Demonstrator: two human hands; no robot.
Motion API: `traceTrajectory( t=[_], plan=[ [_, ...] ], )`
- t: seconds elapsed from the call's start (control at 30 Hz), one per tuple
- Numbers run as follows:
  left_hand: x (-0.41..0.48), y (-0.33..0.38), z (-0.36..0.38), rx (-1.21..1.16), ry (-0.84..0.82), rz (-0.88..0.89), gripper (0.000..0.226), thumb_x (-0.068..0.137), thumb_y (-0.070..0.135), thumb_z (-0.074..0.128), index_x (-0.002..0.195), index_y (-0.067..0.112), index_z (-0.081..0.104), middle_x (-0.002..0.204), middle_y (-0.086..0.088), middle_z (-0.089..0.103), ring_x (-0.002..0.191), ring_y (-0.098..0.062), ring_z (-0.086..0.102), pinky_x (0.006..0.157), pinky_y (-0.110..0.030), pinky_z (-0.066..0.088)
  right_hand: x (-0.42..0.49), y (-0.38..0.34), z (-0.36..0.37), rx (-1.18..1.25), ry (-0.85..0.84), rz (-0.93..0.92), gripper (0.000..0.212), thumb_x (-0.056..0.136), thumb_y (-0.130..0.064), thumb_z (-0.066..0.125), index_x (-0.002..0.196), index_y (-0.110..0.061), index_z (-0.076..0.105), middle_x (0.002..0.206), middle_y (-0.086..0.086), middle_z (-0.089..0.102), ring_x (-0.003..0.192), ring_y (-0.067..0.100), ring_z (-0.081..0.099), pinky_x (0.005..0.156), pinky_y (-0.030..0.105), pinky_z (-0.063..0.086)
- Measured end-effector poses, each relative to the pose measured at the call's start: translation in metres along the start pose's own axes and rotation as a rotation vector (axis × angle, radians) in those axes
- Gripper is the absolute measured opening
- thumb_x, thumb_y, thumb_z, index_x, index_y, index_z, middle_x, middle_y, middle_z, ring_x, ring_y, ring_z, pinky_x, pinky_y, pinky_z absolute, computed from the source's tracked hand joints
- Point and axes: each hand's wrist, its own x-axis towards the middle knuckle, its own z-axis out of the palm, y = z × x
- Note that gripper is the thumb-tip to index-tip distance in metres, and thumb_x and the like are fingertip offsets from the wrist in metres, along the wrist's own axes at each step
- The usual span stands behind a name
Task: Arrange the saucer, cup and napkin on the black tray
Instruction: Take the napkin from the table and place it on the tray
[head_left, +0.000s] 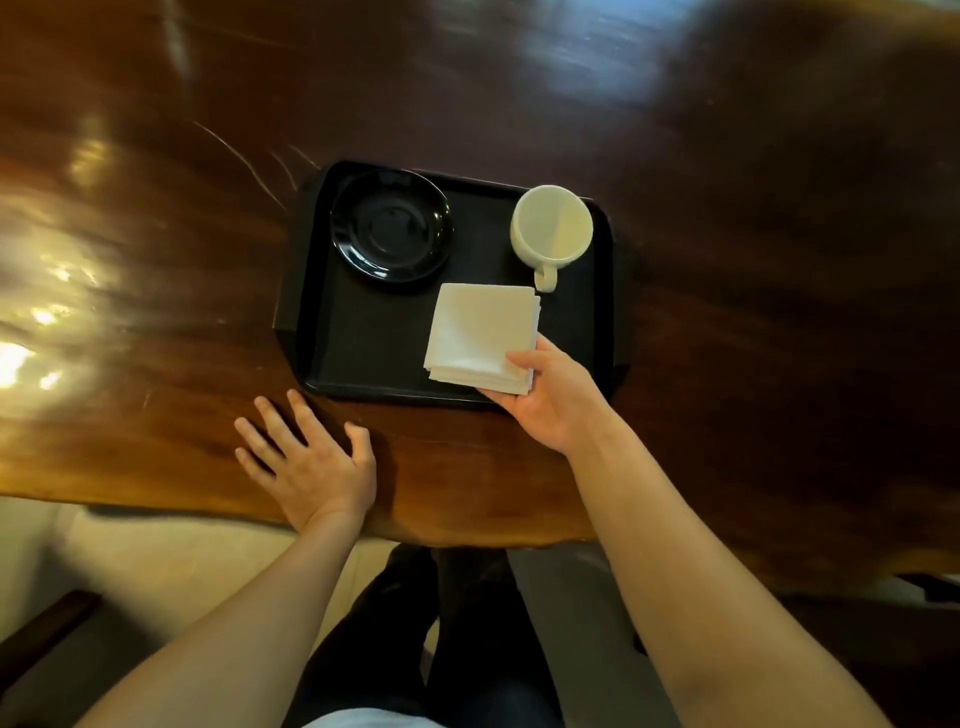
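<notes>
My right hand (545, 400) pinches the napkin (480, 338) corner over the tray (363, 358); probably partly resting. Lay flat, clear of cup (551, 226) handle. Left hand (311, 467) flat, empty.

A dark, glossy wooden table (727, 260) fills most of the view, its grain running across and bright light glaring on its left side and far right. Its near edge is wavy and uneven. Below that edge lies a pale floor (156, 561), with something dark and blurred at the near left corner.
</notes>
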Motion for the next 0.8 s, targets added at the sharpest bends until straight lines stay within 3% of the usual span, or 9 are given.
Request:
traceTrajectory(
  t=[0.17,0.37,0.6,0.7,0.8],
  plan=[
    [0.001,0.000,0.005,0.012,0.029,0.004,0.081,0.095,0.056,0.036,0.163,0.012,0.030,0.171,-0.020,0.021,0.159,-0.046,0.011,0.126,-0.060,0.006,0.014,0.005,-0.003,-0.024,0.061,0.037,0.053,0.095,0.005,0.048,0.138,-0.025,0.050,0.133,0.010,0.056,0.116,0.034,0.057,0.079,0.047,0.062],
    [0.002,-0.001,0.011,0.009,0.061,0.004,0.080,0.095,0.057,0.035,0.161,0.011,0.032,0.170,-0.021,0.023,0.158,-0.047,0.014,0.125,-0.060,0.007,0.028,0.010,-0.004,-0.139,0.120,0.032,0.051,0.097,0.001,0.048,0.140,-0.025,0.048,0.127,0.006,0.059,0.112,0.030,0.059,0.079,0.046,0.062],
    [0.002,-0.002,0.013,0.014,0.072,0.008,0.080,0.095,0.057,0.035,0.161,0.011,0.032,0.169,-0.021,0.024,0.157,-0.048,0.015,0.125,-0.061,0.008,0.023,0.015,-0.018,-0.226,0.184,0.010,0.024,0.098,-0.008,0.054,0.112,-0.027,0.058,0.128,0.008,0.060,0.110,0.029,0.064,0.076,0.039,0.062],
    [0.002,-0.002,0.013,0.015,0.066,0.007,0.080,0.095,0.056,0.035,0.161,0.010,0.032,0.169,-0.022,0.024,0.157,-0.048,0.015,0.125,-0.061,0.007,0.016,0.012,-0.032,-0.333,0.205,-0.020,0.037,0.100,-0.009,0.052,0.136,-0.017,0.052,0.128,0.009,0.062,0.106,0.026,0.066,0.082,0.038,0.060],
    [0.002,-0.001,0.011,0.013,0.058,0.007,0.080,0.095,0.056,0.034,0.161,0.010,0.032,0.169,-0.022,0.024,0.157,-0.049,0.015,0.125,-0.061,0.007,0.011,-0.002,-0.041,-0.408,0.264,-0.067,0.040,0.100,-0.008,0.050,0.140,-0.013,0.049,0.123,0.009,0.064,0.103,0.025,0.067,0.085,0.038,0.059]
  ],
)
